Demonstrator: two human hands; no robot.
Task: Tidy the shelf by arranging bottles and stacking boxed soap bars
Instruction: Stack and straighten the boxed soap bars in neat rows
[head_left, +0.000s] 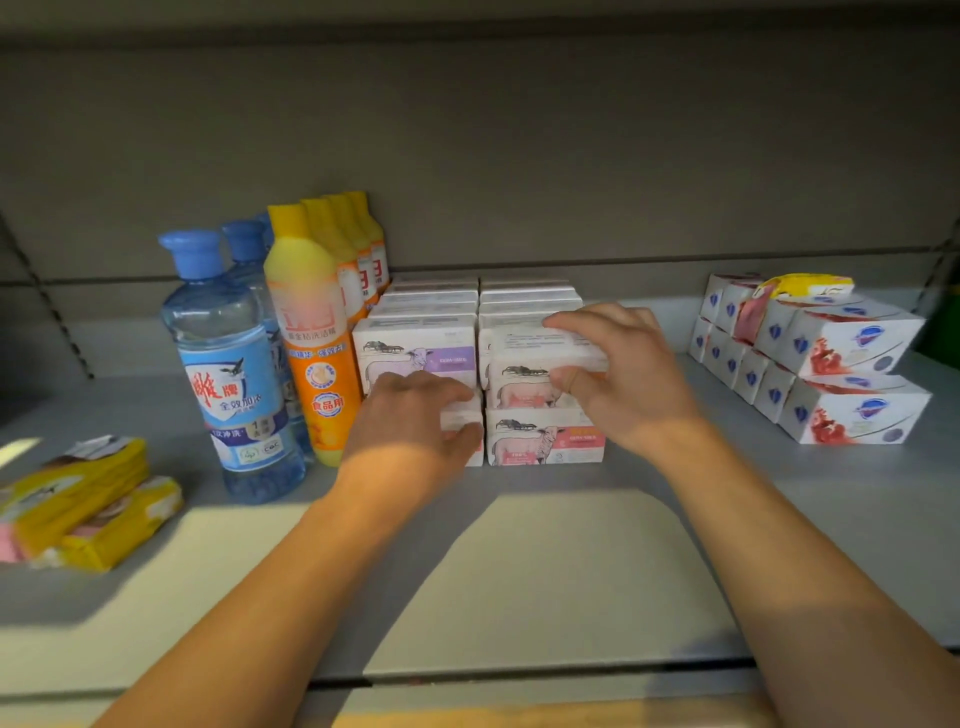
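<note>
White soap box sits pinched between the right hand thumb and curled fingers; left hand fingers curl round a lower box.

Both hands forward, fingers curled

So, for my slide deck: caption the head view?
Both hands straighten stacked sheep-print soap boxes beside dish-soap bottles.

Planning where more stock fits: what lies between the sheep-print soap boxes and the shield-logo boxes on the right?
Bare grey shelf in the head view, crossed only by the right hand.
</note>
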